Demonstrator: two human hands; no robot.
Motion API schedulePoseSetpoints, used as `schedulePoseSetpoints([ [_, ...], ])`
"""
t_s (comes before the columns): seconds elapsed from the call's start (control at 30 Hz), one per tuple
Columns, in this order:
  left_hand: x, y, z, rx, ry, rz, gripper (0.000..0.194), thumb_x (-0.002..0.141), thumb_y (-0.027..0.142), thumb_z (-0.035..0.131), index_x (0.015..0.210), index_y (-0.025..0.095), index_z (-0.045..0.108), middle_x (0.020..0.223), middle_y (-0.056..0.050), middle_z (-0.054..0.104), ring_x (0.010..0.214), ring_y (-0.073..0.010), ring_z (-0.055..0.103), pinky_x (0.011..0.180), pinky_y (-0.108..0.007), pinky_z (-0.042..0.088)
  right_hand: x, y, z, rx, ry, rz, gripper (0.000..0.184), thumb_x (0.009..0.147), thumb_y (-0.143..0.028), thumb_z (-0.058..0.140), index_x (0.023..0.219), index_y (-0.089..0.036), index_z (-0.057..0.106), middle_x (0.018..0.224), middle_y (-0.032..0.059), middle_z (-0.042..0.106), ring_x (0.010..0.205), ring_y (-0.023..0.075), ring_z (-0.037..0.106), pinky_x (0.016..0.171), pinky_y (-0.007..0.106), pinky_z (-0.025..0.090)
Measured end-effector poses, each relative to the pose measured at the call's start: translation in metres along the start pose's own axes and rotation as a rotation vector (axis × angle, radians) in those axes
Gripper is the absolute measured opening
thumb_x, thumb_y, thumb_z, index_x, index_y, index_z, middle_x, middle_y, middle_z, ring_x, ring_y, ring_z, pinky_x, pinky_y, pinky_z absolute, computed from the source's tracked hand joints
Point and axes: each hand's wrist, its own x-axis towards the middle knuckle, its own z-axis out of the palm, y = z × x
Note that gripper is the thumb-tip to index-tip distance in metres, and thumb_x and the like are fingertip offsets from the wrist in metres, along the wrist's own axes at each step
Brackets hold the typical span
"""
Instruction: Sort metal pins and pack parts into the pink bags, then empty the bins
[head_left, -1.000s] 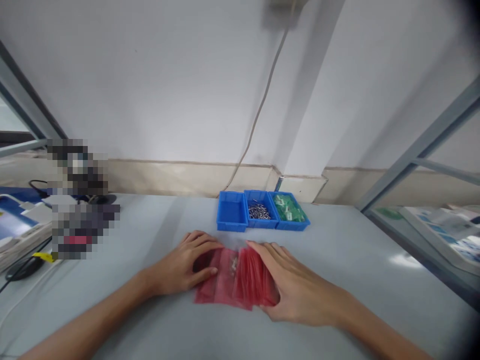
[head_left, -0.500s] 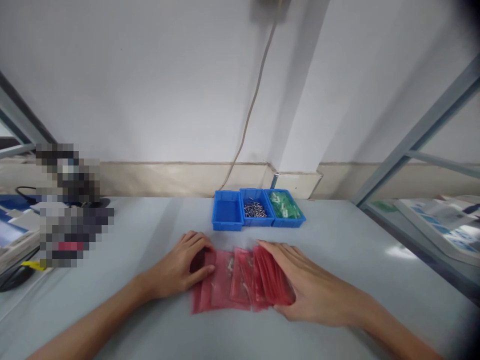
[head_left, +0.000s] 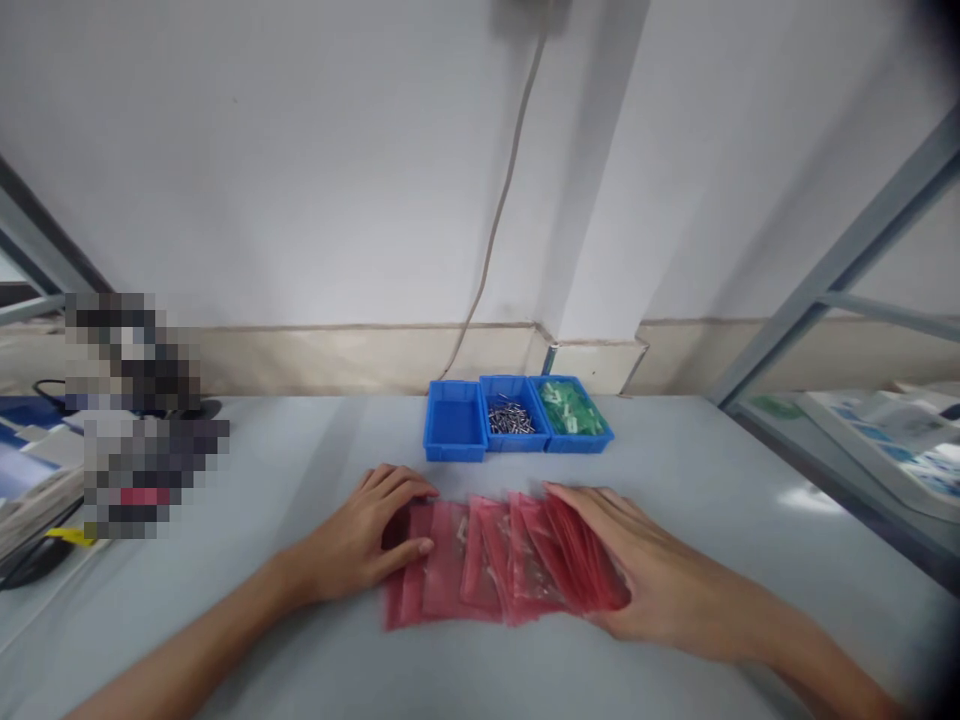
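Red, see-through plastic bags (head_left: 484,575) lie on the table in an overlapping row, with small light-coloured pieces showing inside some of them. At the row's left end, my left hand (head_left: 364,540) is curled round the bags' edges, its thumb resting on top and its fingers along the far side. My right hand (head_left: 660,575) grips the thicker, upright-leaning bunch at the right end between thumb and fingers. The inner edges of that bunch are hidden by my palm.
Beyond the hands stand a blue bin (head_left: 455,420) with nothing visible inside, a blue bin of metal pins or screws (head_left: 511,418), and a bin of green packets (head_left: 571,408). Cables and blurred-out items sit at left. A metal frame (head_left: 832,280) rises at right.
My right hand has moved rightward with its bunch, and the row of red bags has spread wider. My left hand has stayed at the left end. The camera view has shifted slightly.
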Motion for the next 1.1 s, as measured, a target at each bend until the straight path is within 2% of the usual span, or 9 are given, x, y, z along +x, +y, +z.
schedulePoseSetpoints([
  [0.1,0.000,0.000,0.000,-0.004,-0.007,-0.005,0.043,0.104,0.051,0.060,0.139,0.027,0.056,0.138,-0.010,0.060,0.125,-0.0298,0.053,0.110,-0.047,0.045,-0.003,0.005,-0.002,-0.003,-0.009,0.027,0.097,0.084,-0.033,0.077,0.167,-0.033,0.028,0.159,0.0096,0.048,0.144,0.0374,0.044,0.121,0.054,0.039],
  [0.23,0.001,0.000,0.000,-0.005,0.000,0.001,0.043,0.104,0.052,0.060,0.139,0.027,0.056,0.138,-0.010,0.061,0.124,-0.0307,0.053,0.109,-0.049,0.046,-0.007,0.018,-0.004,0.042,-0.032,0.099,0.108,0.078,-0.043,0.084,0.169,-0.032,0.027,0.165,0.0109,0.040,0.150,0.0419,0.037,0.124,0.060,0.035],
  [0.37,0.000,0.000,0.000,0.007,-0.002,0.001,0.042,0.104,0.051,0.060,0.139,0.028,0.056,0.138,-0.009,0.061,0.124,-0.0299,0.054,0.109,-0.048,0.046,-0.013,0.030,0.001,0.105,-0.011,0.143,0.120,0.070,-0.036,0.089,0.170,-0.037,0.022,0.173,0.0072,0.028,0.155,0.0418,0.031,0.128,0.059,0.030],
  [0.47,-0.001,0.000,-0.001,0.012,0.007,0.003,0.042,0.104,0.050,0.060,0.139,0.028,0.057,0.137,-0.009,0.062,0.123,-0.0295,0.055,0.109,-0.047,0.047,-0.019,0.036,0.003,0.137,0.001,0.139,0.121,0.070,-0.031,0.090,0.170,-0.039,0.022,0.175,0.0057,0.023,0.158,0.0404,0.029,0.130,0.059,0.026],
  [0.63,0.000,-0.001,-0.001,0.012,0.010,0.021,0.040,0.105,0.050,0.058,0.139,0.028,0.059,0.137,-0.010,0.063,0.124,-0.0305,0.055,0.109,-0.048,0.047,-0.028,0.044,-0.005,0.200,-0.047,0.125,0.105,0.077,-0.040,0.089,0.167,-0.039,0.035,0.174,0.0051,0.029,0.159,0.0420,0.027,0.131,0.058,0.024],
  [0.77,0.000,-0.002,-0.001,0.031,0.000,0.021,0.038,0.106,0.048,0.057,0.138,0.028,0.060,0.138,-0.009,0.063,0.126,-0.0300,0.054,0.110,-0.048,0.046,-0.029,0.041,-0.009,0.220,-0.060,0.133,0.101,0.080,-0.055,0.087,0.166,-0.042,0.035,0.177,0.0029,0.022,0.162,0.0406,0.020,0.131,0.060,0.022],
  [0.87,0.000,-0.002,0.000,0.039,0.015,0.016,0.038,0.106,0.048,0.057,0.138,0.028,0.061,0.137,-0.009,0.064,0.125,-0.0297,0.056,0.109,-0.047,0.047,-0.023,0.031,0.000,0.120,0.019,0.119,0.087,0.090,-0.060,0.076,0.166,-0.044,0.035,0.177,0.0018,0.024,0.162,0.0399,0.021,0.130,0.064,0.023],
  [0.97,0.000,0.000,0.001,0.027,0.039,0.017,0.041,0.105,0.049,0.058,0.140,0.027,0.060,0.137,-0.010,0.065,0.125,-0.0299,0.056,0.110,-0.048,0.047,-0.016,0.028,0.016,-0.003,0.082,0.081,0.066,0.102,-0.056,0.061,0.164,-0.044,0.040,0.171,0.0026,0.038,0.157,0.0388,0.031,0.127,0.066,0.028],
  [1.1,0.001,0.001,0.001,-0.011,0.028,0.047,0.036,0.108,0.042,0.054,0.141,0.029,0.061,0.133,-0.009,0.067,0.124,-0.0287,0.057,0.110,-0.048,0.047,-0.015,0.042,0.028,-0.078,0.161,0.085,0.061,0.105,-0.053,0.055,0.162,-0.039,0.043,0.164,0.0078,0.048,0.151,0.0403,0.040,0.124,0.066,0.034],
])
